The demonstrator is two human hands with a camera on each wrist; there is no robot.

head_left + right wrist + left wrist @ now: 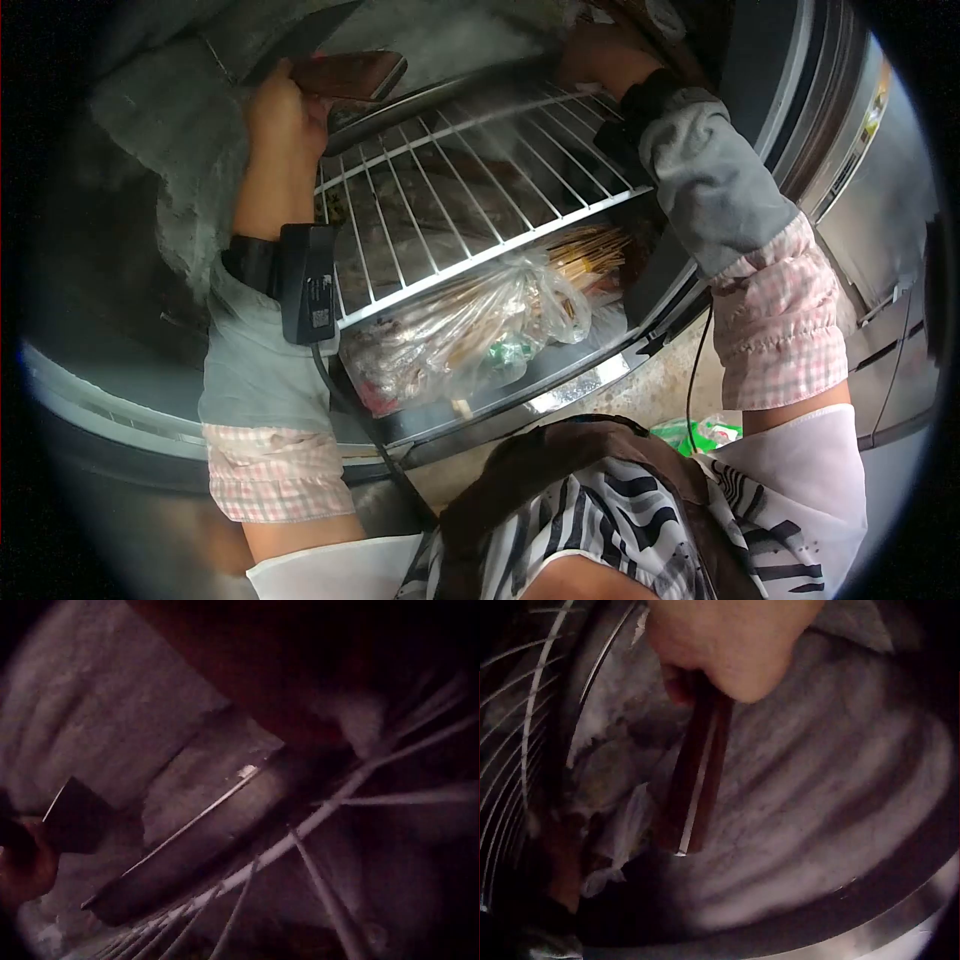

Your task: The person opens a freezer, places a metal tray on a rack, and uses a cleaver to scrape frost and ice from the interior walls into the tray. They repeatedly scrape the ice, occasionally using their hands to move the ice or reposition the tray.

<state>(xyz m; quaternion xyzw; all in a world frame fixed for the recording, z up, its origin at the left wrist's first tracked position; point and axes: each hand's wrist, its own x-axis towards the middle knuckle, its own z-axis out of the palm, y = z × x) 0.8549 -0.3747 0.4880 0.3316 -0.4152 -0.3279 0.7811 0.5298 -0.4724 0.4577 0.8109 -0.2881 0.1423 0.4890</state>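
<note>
My left hand (283, 125) is raised at the frosted left side of a chest-like cold cabinet. It grips a brown, flat, oblong thing (352, 76) with a bright metal strip along its edge; in the left wrist view the free end points away from the fist. My right hand (605, 58) reaches to the far right end of a white wire rack (432, 271). In the dark right wrist view it lies close by the rack and a long dark bar (202, 836); I cannot tell whether its fingers are curled round either.
Below the rack lie clear plastic bags (470, 325) and a bundle of thin wooden sticks (590, 255). Thick frost (150, 130) coats the cabinet wall. A metal rim (540, 395) runs along the near side. A black cable (365, 420) hangs from the left wrist.
</note>
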